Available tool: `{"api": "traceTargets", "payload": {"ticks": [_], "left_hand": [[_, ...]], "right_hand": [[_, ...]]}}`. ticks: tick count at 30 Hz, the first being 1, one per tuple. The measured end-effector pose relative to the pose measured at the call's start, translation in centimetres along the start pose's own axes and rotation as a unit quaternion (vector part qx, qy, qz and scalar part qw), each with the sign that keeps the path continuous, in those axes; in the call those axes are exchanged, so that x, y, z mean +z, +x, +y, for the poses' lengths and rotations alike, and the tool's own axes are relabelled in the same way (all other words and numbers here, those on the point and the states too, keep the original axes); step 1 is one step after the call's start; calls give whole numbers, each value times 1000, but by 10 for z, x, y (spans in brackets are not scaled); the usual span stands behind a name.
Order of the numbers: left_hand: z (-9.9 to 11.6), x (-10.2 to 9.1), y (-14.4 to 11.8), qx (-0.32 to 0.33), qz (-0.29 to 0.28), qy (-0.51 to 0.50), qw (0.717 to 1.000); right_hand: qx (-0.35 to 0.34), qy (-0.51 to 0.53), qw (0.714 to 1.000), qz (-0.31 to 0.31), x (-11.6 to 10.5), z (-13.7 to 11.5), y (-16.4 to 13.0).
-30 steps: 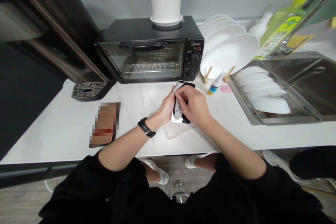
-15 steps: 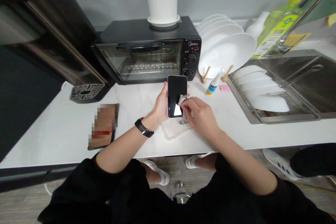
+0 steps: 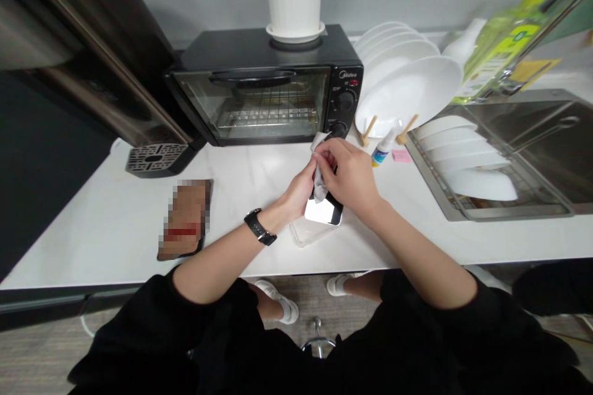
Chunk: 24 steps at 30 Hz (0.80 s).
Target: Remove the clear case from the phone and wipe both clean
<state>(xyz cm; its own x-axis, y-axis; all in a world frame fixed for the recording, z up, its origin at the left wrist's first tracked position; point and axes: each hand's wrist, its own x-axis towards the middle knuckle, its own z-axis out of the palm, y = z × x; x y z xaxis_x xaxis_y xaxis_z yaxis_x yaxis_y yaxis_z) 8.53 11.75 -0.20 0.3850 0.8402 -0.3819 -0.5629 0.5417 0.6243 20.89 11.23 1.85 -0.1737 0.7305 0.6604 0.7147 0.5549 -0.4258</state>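
Note:
My left hand (image 3: 299, 192) is closed around a smartphone (image 3: 323, 212), whose lower end shows with a bright reflection on its screen. Pinched in the fingers of my right hand (image 3: 347, 176) is a grey cloth (image 3: 319, 182) that lies over the phone and covers its upper part. Under the phone, a clear phone case (image 3: 308, 234) rests on the white counter. A small spray bottle (image 3: 383, 149) with a blue and yellow label stands to the right of my right hand.
Behind my hands is a black toaster oven (image 3: 264, 105) with a white pot (image 3: 296, 0) on top. White plates (image 3: 412, 89) stand in a rack beside a pink note (image 3: 401, 155) and a sink (image 3: 445, 207) with bowls. A dark-edged, pixelated flat object (image 3: 185, 222) lies at left.
The cloth and my right hand have moved up the phone, now hiding its upper part. The phone sits slightly lower and farther right in view, which has also shifted a little.

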Motion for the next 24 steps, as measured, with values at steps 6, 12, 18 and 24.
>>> {"api": "traceTargets", "payload": {"ticks": [6, 12, 18, 24], "left_hand": [[5, -1, -1, 15, -17, -17, 1000], [16, -2, -6, 47, -37, -7, 998], [18, -2, -6, 55, -69, -8, 996], [17, 2, -6, 42, -70, -17, 997]], "right_hand": [[15, 17, 999, -42, 10, -20, -18], [-21, -10, 995, -98, 10, -33, -56], [-23, -24, 995, -93, -6, -24, -72], [-5, -78, 996, -37, -19, 0, -49]]}}
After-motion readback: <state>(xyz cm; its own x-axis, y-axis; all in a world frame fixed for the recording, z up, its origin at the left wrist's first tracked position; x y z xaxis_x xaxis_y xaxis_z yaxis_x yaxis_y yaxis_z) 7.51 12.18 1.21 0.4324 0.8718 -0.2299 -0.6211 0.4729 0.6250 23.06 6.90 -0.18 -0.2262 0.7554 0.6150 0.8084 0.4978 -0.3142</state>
